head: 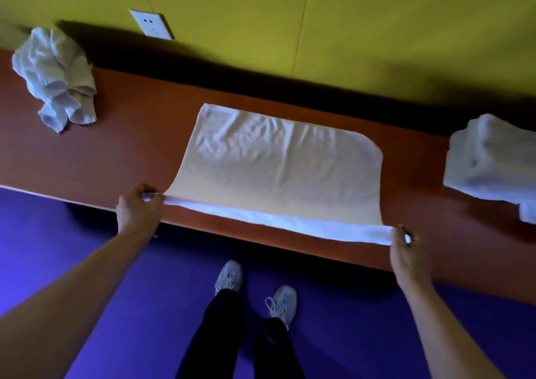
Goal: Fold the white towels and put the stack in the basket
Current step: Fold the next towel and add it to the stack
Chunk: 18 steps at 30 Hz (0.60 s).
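A white towel (278,166) lies spread on the reddish-brown table (130,146), its far edge near the wall. Its near edge is lifted off the table's front edge and pulled taut between my hands. My left hand (139,207) pinches the near left corner. My right hand (404,248) pinches the near right corner. A stack of folded white towels (493,164) sits at the table's right end. A crumpled white towel (56,74) lies at the far left. No basket is in view.
A yellow-green wall (348,30) with a white socket plate (152,24) runs right behind the table. Below the table's front edge is purple floor (87,248), where my legs and grey shoes (255,288) stand.
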### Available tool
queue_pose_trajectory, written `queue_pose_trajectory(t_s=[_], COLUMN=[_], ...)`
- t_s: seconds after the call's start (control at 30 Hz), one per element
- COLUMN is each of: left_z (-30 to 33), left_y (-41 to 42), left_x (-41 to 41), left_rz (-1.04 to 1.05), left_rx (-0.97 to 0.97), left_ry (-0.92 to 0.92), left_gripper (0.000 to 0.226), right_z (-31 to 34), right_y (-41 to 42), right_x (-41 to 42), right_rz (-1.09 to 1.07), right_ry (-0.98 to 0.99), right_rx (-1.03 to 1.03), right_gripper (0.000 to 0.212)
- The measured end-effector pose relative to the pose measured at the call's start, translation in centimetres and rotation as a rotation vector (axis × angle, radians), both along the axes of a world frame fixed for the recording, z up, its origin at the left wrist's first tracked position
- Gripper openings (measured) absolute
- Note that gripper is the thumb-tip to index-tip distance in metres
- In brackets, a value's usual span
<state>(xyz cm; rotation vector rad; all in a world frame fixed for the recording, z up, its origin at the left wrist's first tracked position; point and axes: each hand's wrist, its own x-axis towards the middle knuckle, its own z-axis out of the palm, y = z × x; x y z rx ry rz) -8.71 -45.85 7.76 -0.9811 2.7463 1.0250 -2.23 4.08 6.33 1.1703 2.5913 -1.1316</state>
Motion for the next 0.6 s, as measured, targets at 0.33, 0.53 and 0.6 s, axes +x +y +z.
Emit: queue_pose_trajectory(t_s=[0.33, 0.53, 0.6], left_z=[-1.9, -4.1, -5.0], left_y=[0.2, 1.0, 1.5], left_x=[-4.2, -12.2, -14.9], left_rz=[-0.014, -0.026, -0.054], left_rx=[0.014, 0.121, 0.122], left_ry=[0.067, 0.174, 0.178], left_gripper=[0.016, 0.018, 0.017], right_z=[-2.6, -4.4, -5.6], right_y=[0.3, 2.3, 2.9], right_x=[-4.6, -11.7, -13.5], right_rz=[-0.040, -0.031, -0.027], right_ry=[0.132, 0.263, 0.283], right_rx=[-0.042, 0.071, 0.084], right_gripper=[0.018, 0.024, 0.025])
